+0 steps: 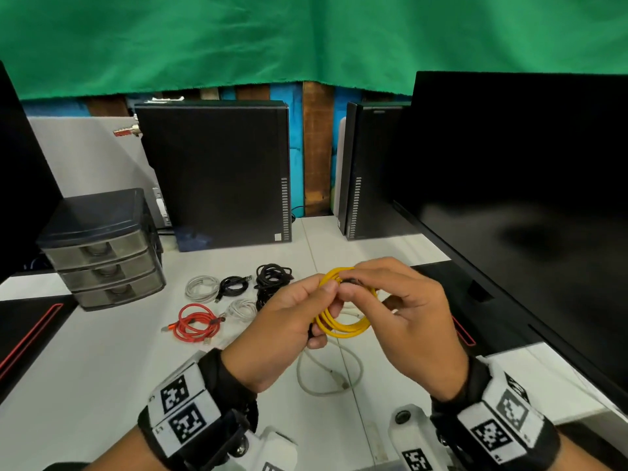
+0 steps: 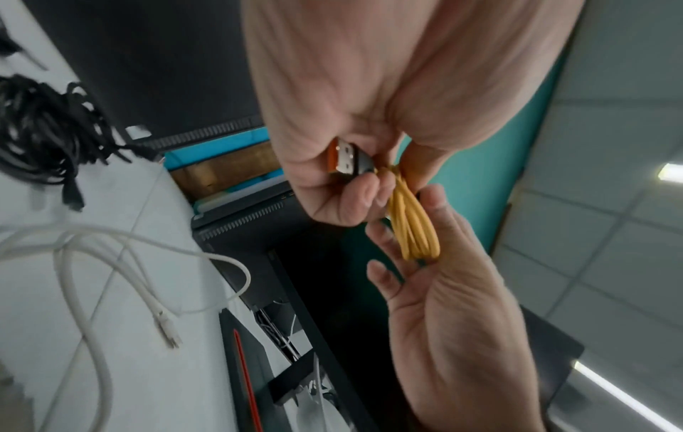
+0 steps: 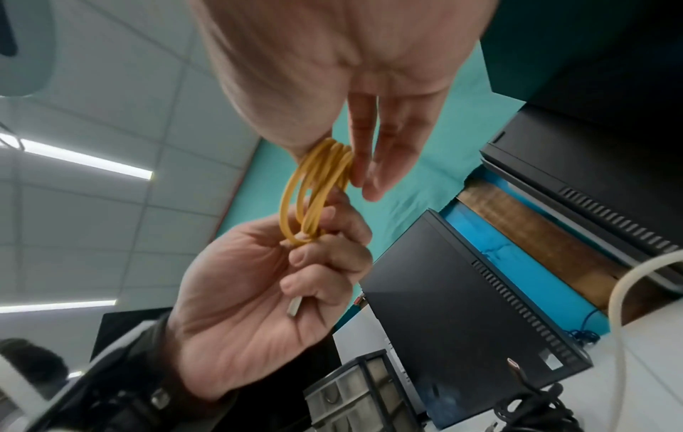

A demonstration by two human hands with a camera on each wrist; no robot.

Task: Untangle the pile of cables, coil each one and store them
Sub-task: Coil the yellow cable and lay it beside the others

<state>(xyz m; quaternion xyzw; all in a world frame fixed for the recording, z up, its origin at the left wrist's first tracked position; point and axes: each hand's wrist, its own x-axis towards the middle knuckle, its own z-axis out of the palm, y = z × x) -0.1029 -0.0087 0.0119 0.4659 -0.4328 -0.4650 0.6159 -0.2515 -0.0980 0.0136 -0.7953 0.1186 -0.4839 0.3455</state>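
Yellow cable point(image 1: 343, 326) coiled into several loops, held above the white desk point(image 1: 102, 368) between both hands; left hand point(image 1: 282, 334) curled round the loops' near-left side, USB plug point(image 2: 349, 159) tucked under its fingers point(image 3: 325, 264); right hand point(image 1: 404, 321) pinching the coil's far side between thumb and fingertips point(image 3: 364, 152), remaining fingers loosely extended; loose white cable point(image 1: 326, 375) lying uncoiled on the desk directly below; red coil point(image 1: 197, 322), black coil point(image 1: 234, 285) and more bundles resting left of the hands, near a closed drawer unit point(image 1: 105, 253)
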